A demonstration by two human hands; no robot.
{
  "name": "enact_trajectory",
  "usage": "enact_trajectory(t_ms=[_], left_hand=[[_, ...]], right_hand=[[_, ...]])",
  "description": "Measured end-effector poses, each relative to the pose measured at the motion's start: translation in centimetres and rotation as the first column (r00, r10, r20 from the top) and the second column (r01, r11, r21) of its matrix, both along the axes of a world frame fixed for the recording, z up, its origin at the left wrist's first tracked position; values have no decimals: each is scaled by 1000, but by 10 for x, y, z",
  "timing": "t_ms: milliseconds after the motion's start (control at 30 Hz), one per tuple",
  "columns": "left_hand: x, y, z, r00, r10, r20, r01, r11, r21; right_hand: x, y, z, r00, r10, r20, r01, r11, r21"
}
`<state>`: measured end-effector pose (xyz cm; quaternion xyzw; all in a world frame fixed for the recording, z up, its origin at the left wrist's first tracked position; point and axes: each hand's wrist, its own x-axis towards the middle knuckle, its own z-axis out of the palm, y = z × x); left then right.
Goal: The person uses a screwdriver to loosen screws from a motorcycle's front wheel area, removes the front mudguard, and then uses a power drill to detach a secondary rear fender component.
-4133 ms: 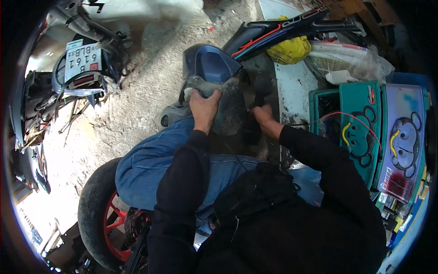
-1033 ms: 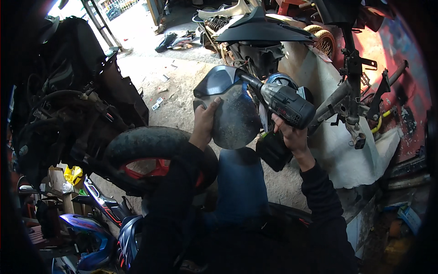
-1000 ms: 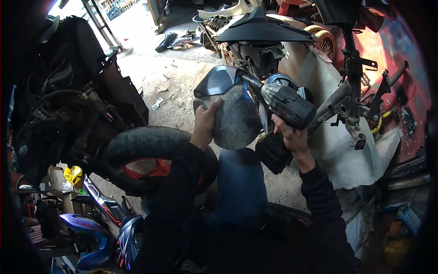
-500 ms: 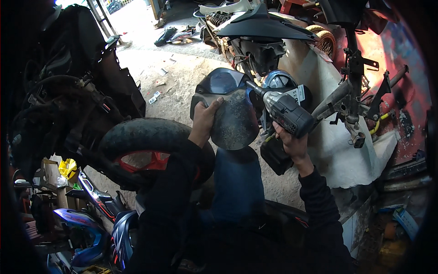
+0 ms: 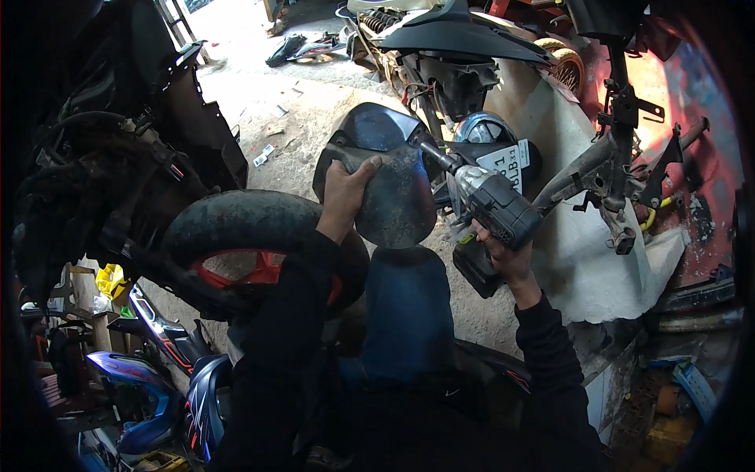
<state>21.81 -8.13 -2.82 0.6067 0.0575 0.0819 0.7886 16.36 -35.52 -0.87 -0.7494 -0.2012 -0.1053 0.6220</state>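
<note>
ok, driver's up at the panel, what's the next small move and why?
Probably squeeze the trigger with the panel held steady. The right hand grips the cordless driver, whose bit appears to meet the dark plastic panel near its upper right edge. The left hand braces the panel from the left, above the knee. Whether the bit sits in a fastener cannot be told.

Two hands: left hand, right hand. One cordless drill, one dark panel. One tyre, one white sheet.

1 white rectangular number plate with dark characters, right of the hands.
</note>
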Motion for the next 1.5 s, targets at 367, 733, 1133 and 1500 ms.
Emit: enact_trajectory(t_ms=[367, 733, 1133, 1500], left_hand=[[2, -3, -10, 967, 214, 135, -254, 827, 503], [-3, -4, -11, 932, 330, 149, -321, 561, 763], [5, -35, 23, 976, 215, 17, -156, 648, 746], [31, -46, 9, 956, 189, 222, -291, 579, 762]], right_hand=[[-4, 6, -2, 998, 9, -59, -14, 997, -74], [-4, 9, -11, 996, 82, 17, -76, 971, -225], [7, 59, 27, 884, 87, 459, 122, 906, -406], [25, 62, 29, 914, 102, 393, 128, 847, -516]])
